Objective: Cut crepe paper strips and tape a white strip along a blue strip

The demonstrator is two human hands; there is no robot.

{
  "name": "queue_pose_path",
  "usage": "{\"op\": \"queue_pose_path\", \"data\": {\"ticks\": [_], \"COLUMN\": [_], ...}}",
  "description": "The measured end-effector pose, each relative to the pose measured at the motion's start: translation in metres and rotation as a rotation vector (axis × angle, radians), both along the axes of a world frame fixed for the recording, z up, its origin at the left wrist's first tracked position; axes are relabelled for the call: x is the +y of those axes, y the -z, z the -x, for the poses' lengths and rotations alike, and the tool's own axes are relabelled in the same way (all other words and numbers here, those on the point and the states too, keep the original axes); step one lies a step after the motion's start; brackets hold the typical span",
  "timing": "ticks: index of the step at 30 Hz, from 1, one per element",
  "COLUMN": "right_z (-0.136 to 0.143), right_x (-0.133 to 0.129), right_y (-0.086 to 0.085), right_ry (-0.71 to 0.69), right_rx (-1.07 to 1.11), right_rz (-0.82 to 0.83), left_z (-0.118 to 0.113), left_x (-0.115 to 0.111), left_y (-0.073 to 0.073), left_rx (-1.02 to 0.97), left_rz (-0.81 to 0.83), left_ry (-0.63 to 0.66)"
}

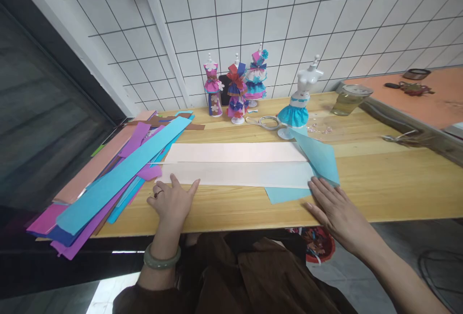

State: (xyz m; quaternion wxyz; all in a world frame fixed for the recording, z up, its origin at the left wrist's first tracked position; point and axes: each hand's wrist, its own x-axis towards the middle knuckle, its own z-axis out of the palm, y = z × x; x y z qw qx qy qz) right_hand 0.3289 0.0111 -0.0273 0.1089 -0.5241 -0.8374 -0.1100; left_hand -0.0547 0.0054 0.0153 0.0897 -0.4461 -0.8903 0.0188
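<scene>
A long pale pink paper strip [235, 174], with a lengthwise crease or edge along its middle, lies across the wooden table. My left hand [173, 198] rests with fingers spread on the strip's left end and lower edge. At the other end, my right hand [333, 212] lies flat, fingertips on a light blue paper sheet [320, 157] beside the strip's right end. Part of that blue paper shows below the strip too. Just behind it stands a small white mannequin [307, 80] in a turquoise paper skirt [293, 115].
Left of the strip lies a pile of coloured paper strips [123, 174]. Several dressed mannequins [237, 92] stand by the tiled wall, near clear tape [269, 122]. A glass jar [350, 99] and scissors [401, 136] are at the right. A red basket [320, 244] sits below the table.
</scene>
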Motion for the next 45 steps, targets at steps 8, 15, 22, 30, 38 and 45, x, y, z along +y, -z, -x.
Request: {"op": "queue_pose_path", "data": {"ticks": [8, 15, 22, 30, 38, 45], "right_z": [-0.001, -0.004, -0.01, -0.008, -0.017, -0.019], "right_x": [-0.001, 0.0, 0.002, 0.0, 0.003, 0.005], "right_y": [0.004, 0.01, 0.014, 0.007, 0.02, 0.023], "right_ry": [-0.006, -0.048, -0.102, -0.114, -0.186, -0.266], "right_rx": [-0.012, 0.039, 0.013, 0.033, 0.051, 0.099], "right_rz": [-0.027, -0.031, -0.054, -0.03, -0.069, -0.123], "left_z": [-0.001, 0.012, -0.059, -0.1, -0.027, 0.036], "left_x": [-0.004, -0.004, -0.002, -0.012, -0.013, -0.016], "left_y": [-0.003, -0.005, -0.012, 0.012, 0.017, 0.019], "left_rx": [-0.072, -0.092, -0.031, -0.151, -0.079, -0.117], "left_rz": [-0.063, -0.16, -0.223, -0.091, -0.043, 0.027], "left_ry": [-0.019, -0.029, 0.443, 1.019, 0.801, 0.568]}}
